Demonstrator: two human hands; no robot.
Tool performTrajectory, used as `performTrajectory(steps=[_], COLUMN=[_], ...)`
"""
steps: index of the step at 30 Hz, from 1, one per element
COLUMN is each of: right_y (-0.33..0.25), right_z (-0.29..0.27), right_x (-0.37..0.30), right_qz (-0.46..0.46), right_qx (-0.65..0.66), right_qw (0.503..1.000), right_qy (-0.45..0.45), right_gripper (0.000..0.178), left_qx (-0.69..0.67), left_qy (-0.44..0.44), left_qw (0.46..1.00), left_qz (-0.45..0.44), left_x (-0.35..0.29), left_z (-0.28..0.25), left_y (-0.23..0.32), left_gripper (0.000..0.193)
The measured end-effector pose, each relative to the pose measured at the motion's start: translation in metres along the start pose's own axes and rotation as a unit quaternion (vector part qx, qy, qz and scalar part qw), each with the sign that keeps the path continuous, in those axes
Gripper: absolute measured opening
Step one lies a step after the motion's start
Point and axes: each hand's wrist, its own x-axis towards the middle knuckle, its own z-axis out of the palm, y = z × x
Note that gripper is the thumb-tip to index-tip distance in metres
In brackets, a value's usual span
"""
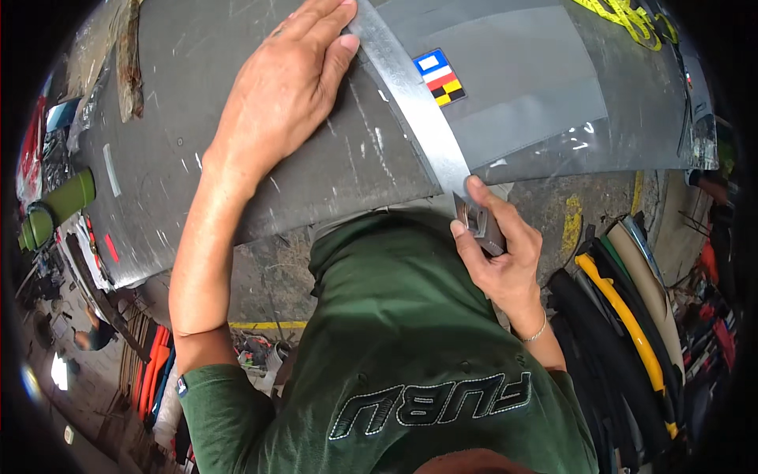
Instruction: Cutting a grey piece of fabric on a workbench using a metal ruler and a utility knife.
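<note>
A long metal straightedge (418,118) lies slantwise across the dark worktable, running past its near edge. My left hand (288,83) rests flat near its far end, fingers stretched out together, fingertips at the metal. At the near end, my right hand (505,253) grips a small dark block-like tool with a shiny metal part (482,225) between thumb and fingers; its exact kind is unclear. Right of the straightedge lies a grey sheet (529,79) under what looks like clear plastic. A colourful patch of small flags (440,77) sits on it beside the metal.
The scratched dark tabletop (316,174) ends just before my body. A yellow tape measure (624,16) lies at the far right. Rolls of material (624,316) lean at the lower right. A green roll (63,205) is at the left, and another person (95,332) is at lower left.
</note>
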Motion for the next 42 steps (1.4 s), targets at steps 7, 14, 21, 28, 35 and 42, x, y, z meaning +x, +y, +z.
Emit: performTrajectory(steps=[7,14,21,28,35,42], right_y=[-0.002,-0.008,-0.015,-0.052,-0.051,-0.057], right_z=[0.004,-0.005,-0.034,-0.027,0.002,0.005], right_x=[0.000,0.001,0.003,0.059,0.098,0.107], right_qz=[-0.010,0.029,0.059,-0.002,-0.091,-0.037], right_qx=[0.028,0.056,0.006,-0.039,-0.030,-0.108], right_qw=[1.000,0.998,0.994,0.999,0.995,0.993], right_qy=[0.008,-0.016,0.093,0.021,0.030,-0.011], right_gripper=[0.049,0.049,0.054,0.052,0.061,0.067], left_qx=[0.247,0.250,0.232,0.292,0.221,0.240], left_qy=[-0.133,-0.171,-0.155,-0.058,-0.042,-0.036], left_qw=[0.942,0.926,0.940,0.952,0.970,0.962], left_qz=[-0.181,-0.228,-0.196,-0.070,-0.096,-0.123], left_x=[0.005,0.016,0.002,-0.008,-0.010,-0.021], left_z=[-0.007,-0.005,-0.003,0.012,0.011,0.018], left_y=[0.031,0.041,0.029,0.011,0.019,0.020], left_gripper=[0.072,0.094,0.087,0.089,0.069,0.063])
